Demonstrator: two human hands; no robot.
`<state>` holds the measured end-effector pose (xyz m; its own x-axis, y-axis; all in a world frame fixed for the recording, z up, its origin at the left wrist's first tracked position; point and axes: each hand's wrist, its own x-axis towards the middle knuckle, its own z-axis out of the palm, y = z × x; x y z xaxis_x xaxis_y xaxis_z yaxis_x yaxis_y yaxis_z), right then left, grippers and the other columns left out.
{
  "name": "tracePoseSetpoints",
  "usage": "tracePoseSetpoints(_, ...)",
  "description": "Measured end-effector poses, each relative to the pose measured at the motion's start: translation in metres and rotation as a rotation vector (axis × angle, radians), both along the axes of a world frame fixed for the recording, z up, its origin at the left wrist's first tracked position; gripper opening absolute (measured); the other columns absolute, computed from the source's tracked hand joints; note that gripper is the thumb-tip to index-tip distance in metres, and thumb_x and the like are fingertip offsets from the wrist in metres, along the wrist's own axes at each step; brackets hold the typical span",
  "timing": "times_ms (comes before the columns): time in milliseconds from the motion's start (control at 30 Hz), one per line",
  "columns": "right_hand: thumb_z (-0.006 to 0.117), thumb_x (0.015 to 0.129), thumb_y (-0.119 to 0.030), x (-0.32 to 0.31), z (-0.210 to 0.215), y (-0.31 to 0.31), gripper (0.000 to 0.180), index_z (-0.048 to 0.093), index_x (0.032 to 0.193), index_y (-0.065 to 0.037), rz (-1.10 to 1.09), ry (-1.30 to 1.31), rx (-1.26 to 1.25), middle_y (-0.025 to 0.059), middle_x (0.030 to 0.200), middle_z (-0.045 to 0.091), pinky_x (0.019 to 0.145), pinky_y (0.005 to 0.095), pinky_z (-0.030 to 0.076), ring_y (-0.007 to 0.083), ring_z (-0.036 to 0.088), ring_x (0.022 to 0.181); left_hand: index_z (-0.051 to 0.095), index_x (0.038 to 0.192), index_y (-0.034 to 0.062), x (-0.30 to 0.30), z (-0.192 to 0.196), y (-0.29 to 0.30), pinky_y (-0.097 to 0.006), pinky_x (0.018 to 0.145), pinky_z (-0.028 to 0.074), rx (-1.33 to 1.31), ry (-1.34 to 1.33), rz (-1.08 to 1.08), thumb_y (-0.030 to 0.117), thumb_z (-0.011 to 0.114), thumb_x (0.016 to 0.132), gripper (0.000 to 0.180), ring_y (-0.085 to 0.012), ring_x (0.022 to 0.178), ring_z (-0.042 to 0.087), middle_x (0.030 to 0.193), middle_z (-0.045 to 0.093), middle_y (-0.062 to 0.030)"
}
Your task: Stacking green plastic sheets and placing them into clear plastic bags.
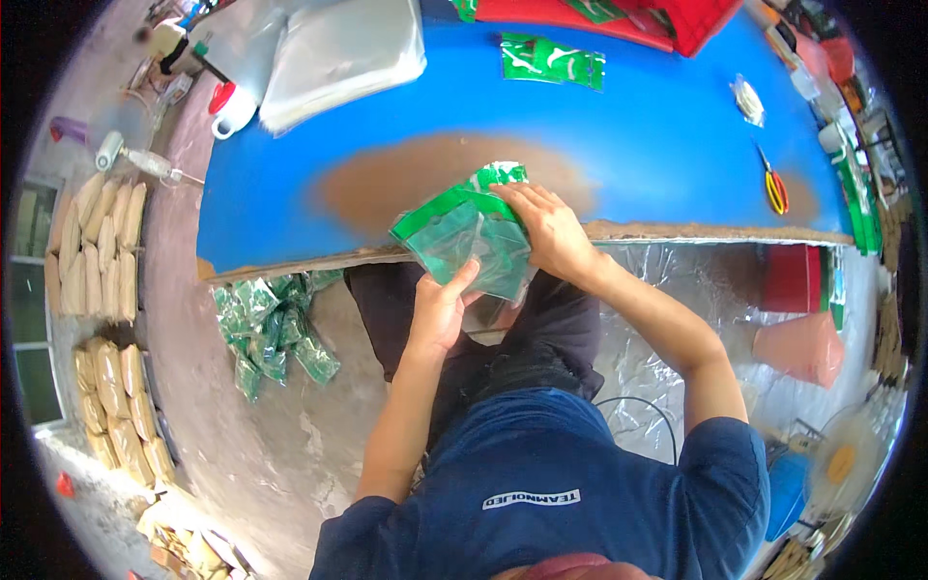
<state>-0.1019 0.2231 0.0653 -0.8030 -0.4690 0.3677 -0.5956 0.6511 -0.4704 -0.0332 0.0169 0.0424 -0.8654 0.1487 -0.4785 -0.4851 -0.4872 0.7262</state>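
Note:
Over the near edge of the blue table I hold a green and clear plastic bag (425, 232), tilted, with its printed green band on the far side. My left hand (443, 309) pinches the clear near part, thumb on top. My right hand (553, 234) grips the bag's right side near the green band, fingers bent over it. Small folded contents show dimly through the film; I cannot make out what they are. Farther off on the table lies a flat green packet (551, 64), touched by neither hand.
On the blue table (677, 145) are a stack of clear plastic sheets or bags (343, 63), a white mug (232, 111), yellow-handled scissors (776, 191), a small clear packet (747, 101) and a red tray (696, 24). Filled green packets (275, 329) lie on the floor at left.

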Motion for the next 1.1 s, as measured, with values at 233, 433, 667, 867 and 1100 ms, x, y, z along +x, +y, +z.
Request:
tracePoseSetpoints(233, 0.059, 0.066, 0.011, 0.001, -0.006, 0.002, 0.061, 0.058, 0.125, -0.003, -0.091, -0.036, -0.156, 0.0197, 0.118, 0.063, 0.094, 0.0455, 0.049, 0.0413, 0.058, 0.111, 0.057, 0.128, 0.0058, 0.011, -0.003, 0.002, -0.042, 0.093, 0.053, 0.158, -0.002, 0.102, 0.012, 0.070, 0.091, 0.040, -0.0211, 0.110, 0.064, 0.121, 0.065, -0.0065)
tracePoseSetpoints(433, 0.057, 0.087, 0.004, -0.005, -0.003, -0.010, 0.028, 0.062, 0.114, -0.001, -0.196, -0.013, -0.367, 0.0205, 0.105, 0.063, 0.081, 0.0435, 0.051, 0.0407, 0.063, 0.094, 0.051, 0.135, 0.0059, 0.014, 0.017, -0.049, -0.056, 0.101, 0.047, 0.554, -0.029, -0.005, 0.012, 0.065, 0.093, 0.045, -0.0334, 0.125, 0.056, 0.133, 0.059, -0.0137)
tracePoseSetpoints(667, 0.059, 0.097, -0.011, -0.007, -0.008, -0.010, 0.015, 0.062, 0.108, -0.002, -0.097, -0.283, -0.438, 0.0162, 0.089, 0.063, 0.069, 0.0358, 0.049, 0.0239, 0.063, 0.078, 0.056, 0.129, 0.0039, -0.001, 0.003, -0.012, -0.039, 0.090, 0.054, -0.202, 0.123, 0.069, 0.015, 0.073, 0.089, 0.045, -0.0204, 0.107, 0.065, 0.120, 0.065, -0.0079)
tracePoseSetpoints(867, 0.056, 0.102, -0.024, -0.012, -0.001, -0.006, 0.025, 0.064, 0.113, -0.002, -0.339, -0.485, -1.138, 0.0034, 0.098, 0.069, 0.074, 0.0265, 0.050, 0.0080, 0.059, 0.087, 0.052, 0.133, 0.0033, 0.012, 0.028, -0.020, -0.042, 0.095, 0.051, 0.114, 0.373, 0.329, 0.008, 0.069, 0.091, 0.046, -0.0205, 0.115, 0.060, 0.125, 0.061, -0.0086)
tracePoseSetpoints(1100, 0.046, 0.106, -0.029, 0.027, 0.033, -0.039, 0.038, 0.060, 0.122, 0.002, 0.015, -0.846, -1.027, 0.0006, 0.104, 0.065, 0.089, 0.0282, 0.046, 0.0086, 0.055, 0.097, 0.053, 0.132, 0.0013, -0.012, 0.016, -0.010, -0.039, 0.102, 0.045, 0.066, 0.468, 0.290, 0.002, 0.066, 0.091, 0.043, -0.0187, 0.114, 0.058, 0.125, 0.061, -0.0069)
